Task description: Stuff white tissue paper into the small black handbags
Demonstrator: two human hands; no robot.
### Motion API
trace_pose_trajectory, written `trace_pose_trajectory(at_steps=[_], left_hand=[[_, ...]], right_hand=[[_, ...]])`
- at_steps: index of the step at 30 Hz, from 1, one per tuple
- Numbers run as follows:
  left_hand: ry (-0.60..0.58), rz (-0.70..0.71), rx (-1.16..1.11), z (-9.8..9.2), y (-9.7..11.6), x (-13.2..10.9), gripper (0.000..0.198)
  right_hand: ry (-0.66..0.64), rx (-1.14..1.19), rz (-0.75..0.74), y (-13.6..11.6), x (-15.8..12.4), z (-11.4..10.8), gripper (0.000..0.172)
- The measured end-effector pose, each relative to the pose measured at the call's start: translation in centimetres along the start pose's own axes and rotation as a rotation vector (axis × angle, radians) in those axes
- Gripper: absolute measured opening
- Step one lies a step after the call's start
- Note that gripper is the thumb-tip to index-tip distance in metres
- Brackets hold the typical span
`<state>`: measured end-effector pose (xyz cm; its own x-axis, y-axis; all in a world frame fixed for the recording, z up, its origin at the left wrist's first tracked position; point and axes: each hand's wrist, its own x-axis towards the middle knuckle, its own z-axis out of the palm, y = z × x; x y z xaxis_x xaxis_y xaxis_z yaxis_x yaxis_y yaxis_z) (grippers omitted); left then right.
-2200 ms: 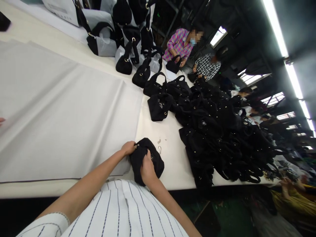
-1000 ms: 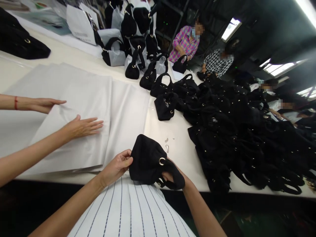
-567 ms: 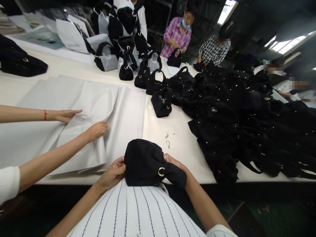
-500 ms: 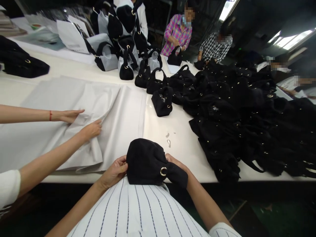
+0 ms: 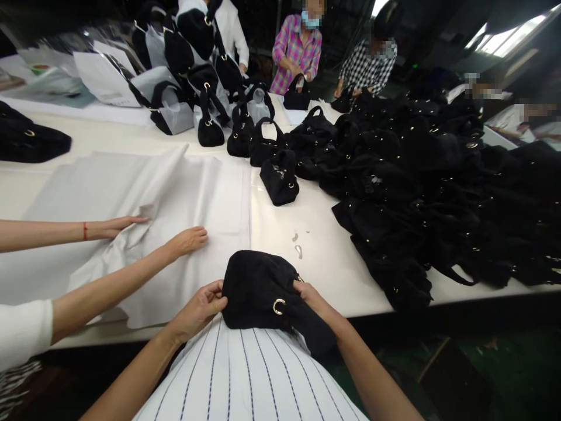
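A small black fabric handbag (image 5: 256, 286) with a gold ring lies on its side against my striped shirt at the table's near edge. My left hand (image 5: 205, 309) pinches its left end between thumb and fingers. On the bag's right side, my right hand (image 5: 309, 295) grips the edge of the opening; most of its fingers are hidden in the bag. The bag's strap (image 5: 318, 333) hangs beside my right wrist. Close beyond it, small silvery scraps (image 5: 298, 251) lie on the white table (image 5: 315, 275).
At left, a co-worker's hands (image 5: 188, 241) handle large pale sheets (image 5: 223, 204). A big heap of black bags (image 5: 421, 193) covers the right side. Finished-looking bags (image 5: 280, 178) stand ahead, some with grey stuffing. More people work across the table.
My right hand has shifted slightly at the opening, and the bag has turned a little. The co-worker's right hand has moved right across the pale sheets, which are folded differently. My view has tilted.
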<state>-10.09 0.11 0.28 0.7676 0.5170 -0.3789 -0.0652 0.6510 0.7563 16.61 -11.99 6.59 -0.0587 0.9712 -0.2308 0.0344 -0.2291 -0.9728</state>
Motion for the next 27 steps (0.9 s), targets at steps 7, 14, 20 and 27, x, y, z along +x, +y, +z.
trace_pose_trajectory(at_steps=[7,14,20,27], left_hand=[[0.006,-0.009,-0.014,1.1,-0.3,0.0,0.032],[0.025,-0.048,-0.005,1.0,-0.9,-0.8,0.042],[0.066,0.0,-0.074,0.1,-2.5,-0.3,0.046],[0.101,0.021,-0.038,1.3,-2.4,1.2,0.045]], right_hand=[[-0.094,-0.04,-0.057,-2.1,-0.1,-0.5,0.036],[-0.038,0.092,-0.012,1.9,3.9,0.2,0.041],[-0.096,0.168,0.066,2.8,3.5,-0.3,0.037],[0.003,0.314,0.112,4.4,3.0,-0.3,0.036]])
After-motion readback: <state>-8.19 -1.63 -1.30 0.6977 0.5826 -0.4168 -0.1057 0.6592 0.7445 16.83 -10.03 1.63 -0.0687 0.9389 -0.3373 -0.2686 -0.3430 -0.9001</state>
